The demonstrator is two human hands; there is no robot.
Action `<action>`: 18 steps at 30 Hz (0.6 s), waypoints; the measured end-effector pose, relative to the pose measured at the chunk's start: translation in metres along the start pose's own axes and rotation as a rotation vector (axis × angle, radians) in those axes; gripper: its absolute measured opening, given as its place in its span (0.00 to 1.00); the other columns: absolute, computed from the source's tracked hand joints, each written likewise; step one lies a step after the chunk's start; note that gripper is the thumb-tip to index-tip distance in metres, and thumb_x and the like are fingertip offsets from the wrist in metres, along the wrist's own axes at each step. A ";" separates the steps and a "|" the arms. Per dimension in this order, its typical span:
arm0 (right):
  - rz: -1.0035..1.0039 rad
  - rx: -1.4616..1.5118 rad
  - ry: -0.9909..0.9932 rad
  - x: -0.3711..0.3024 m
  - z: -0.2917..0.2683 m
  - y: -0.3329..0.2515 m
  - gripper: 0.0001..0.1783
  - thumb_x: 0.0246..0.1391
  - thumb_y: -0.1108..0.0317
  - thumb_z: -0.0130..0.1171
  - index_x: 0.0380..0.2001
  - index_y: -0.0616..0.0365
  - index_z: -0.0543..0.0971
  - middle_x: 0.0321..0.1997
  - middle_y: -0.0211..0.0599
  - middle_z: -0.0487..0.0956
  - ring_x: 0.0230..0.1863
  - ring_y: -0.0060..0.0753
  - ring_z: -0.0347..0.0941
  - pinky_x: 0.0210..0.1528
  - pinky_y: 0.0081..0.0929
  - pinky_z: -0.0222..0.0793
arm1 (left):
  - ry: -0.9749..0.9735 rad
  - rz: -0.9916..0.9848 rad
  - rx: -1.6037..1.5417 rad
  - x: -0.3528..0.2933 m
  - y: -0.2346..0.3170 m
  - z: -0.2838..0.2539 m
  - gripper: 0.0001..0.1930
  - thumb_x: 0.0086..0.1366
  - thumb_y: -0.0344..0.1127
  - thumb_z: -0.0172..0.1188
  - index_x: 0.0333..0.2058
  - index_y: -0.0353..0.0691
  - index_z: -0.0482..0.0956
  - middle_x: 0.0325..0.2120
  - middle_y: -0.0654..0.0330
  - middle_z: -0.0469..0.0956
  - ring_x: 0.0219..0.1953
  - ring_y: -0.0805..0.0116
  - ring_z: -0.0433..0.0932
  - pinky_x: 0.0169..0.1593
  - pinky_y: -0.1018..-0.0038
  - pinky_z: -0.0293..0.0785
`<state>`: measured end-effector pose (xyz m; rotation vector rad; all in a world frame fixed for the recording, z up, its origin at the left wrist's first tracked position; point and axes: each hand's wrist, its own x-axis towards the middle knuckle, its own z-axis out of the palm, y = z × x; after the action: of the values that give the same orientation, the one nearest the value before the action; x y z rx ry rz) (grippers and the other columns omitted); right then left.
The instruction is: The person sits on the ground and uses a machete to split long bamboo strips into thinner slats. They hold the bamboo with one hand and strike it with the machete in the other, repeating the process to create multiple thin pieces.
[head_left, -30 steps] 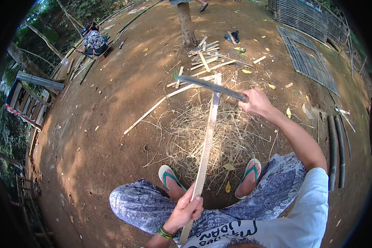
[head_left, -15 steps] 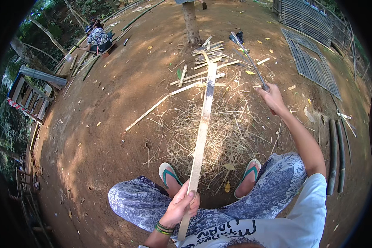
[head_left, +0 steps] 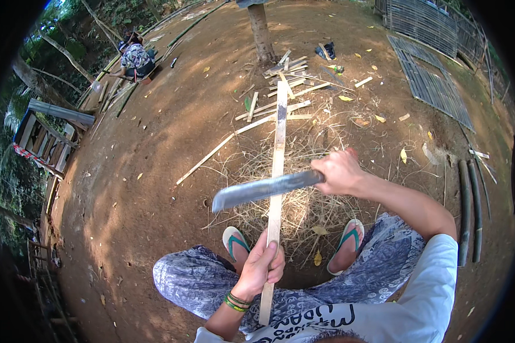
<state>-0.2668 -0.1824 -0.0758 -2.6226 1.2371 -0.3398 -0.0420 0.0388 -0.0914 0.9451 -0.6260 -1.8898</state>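
Note:
My left hand (head_left: 261, 263) is wrapped round the lower part of a long flat bamboo strip (head_left: 278, 150), which points away from me with its near end by my lap. A dark stain marks the strip toward its far end. In my right hand (head_left: 341, 173) is the handle of a machete (head_left: 257, 192), its broad blade lying across the strip and pointing left, slightly blurred. Whether the blade touches the strip I cannot tell. Beneath both lies a heap of thin bamboo shavings (head_left: 309, 220) between my feet in flip-flops.
Beyond the shavings, cut bamboo strips (head_left: 294, 77) are piled near a tree trunk (head_left: 261, 34). Two dark poles (head_left: 464, 211) lie at the right, below a slatted bamboo panel (head_left: 432, 80). Another person (head_left: 135, 60) crouches far left, near a small wooden structure (head_left: 48, 137).
My right hand has swung the machete from pointing away at the far right to lying leftward across the strip. The strip's far end has shifted left, still in my left hand.

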 end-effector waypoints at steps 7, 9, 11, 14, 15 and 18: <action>-0.078 -0.078 -0.099 0.001 -0.006 -0.002 0.08 0.48 0.61 0.61 0.27 0.54 0.78 0.18 0.37 0.78 0.20 0.39 0.78 0.26 0.40 0.78 | -0.006 0.002 -0.013 0.000 -0.003 -0.007 0.26 0.80 0.38 0.38 0.72 0.59 0.46 0.21 0.68 0.59 0.14 0.81 0.53 0.17 0.84 0.52; -0.268 -0.123 -0.005 0.000 0.004 0.008 0.09 0.47 0.61 0.61 0.27 0.54 0.78 0.18 0.36 0.79 0.19 0.39 0.78 0.27 0.41 0.78 | -0.028 -0.018 0.008 -0.008 -0.004 -0.007 0.25 0.80 0.37 0.38 0.72 0.59 0.46 0.21 0.67 0.59 0.14 0.81 0.53 0.17 0.83 0.51; 0.072 -0.027 -0.009 0.010 -0.010 0.027 0.09 0.45 0.62 0.61 0.25 0.55 0.78 0.17 0.35 0.77 0.18 0.40 0.76 0.28 0.43 0.77 | -0.038 -0.035 0.016 -0.010 -0.005 -0.007 0.25 0.80 0.36 0.37 0.72 0.59 0.47 0.21 0.67 0.59 0.14 0.81 0.53 0.17 0.83 0.51; -0.043 -0.082 0.097 0.000 0.001 0.018 0.07 0.45 0.63 0.60 0.24 0.54 0.77 0.15 0.37 0.76 0.17 0.39 0.75 0.24 0.40 0.76 | -0.019 -0.061 -0.012 -0.005 -0.004 -0.013 0.25 0.79 0.35 0.38 0.71 0.58 0.47 0.21 0.67 0.58 0.14 0.81 0.53 0.16 0.83 0.51; -0.039 -0.027 0.000 0.000 0.003 0.010 0.07 0.46 0.63 0.59 0.24 0.54 0.77 0.14 0.37 0.75 0.16 0.38 0.74 0.23 0.39 0.75 | -0.012 -0.045 -0.023 -0.005 -0.004 -0.013 0.25 0.79 0.35 0.38 0.71 0.58 0.47 0.21 0.67 0.58 0.14 0.81 0.53 0.16 0.83 0.51; -0.181 -0.098 0.065 0.004 0.011 0.024 0.06 0.45 0.64 0.59 0.24 0.54 0.77 0.14 0.33 0.74 0.16 0.35 0.73 0.22 0.39 0.74 | -0.012 -0.018 -0.032 -0.010 -0.002 -0.011 0.25 0.79 0.35 0.38 0.71 0.57 0.47 0.21 0.67 0.58 0.14 0.81 0.53 0.16 0.83 0.51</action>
<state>-0.2786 -0.1988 -0.0933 -2.8366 1.0632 -0.4086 -0.0315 0.0478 -0.0956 0.9219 -0.5945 -1.9170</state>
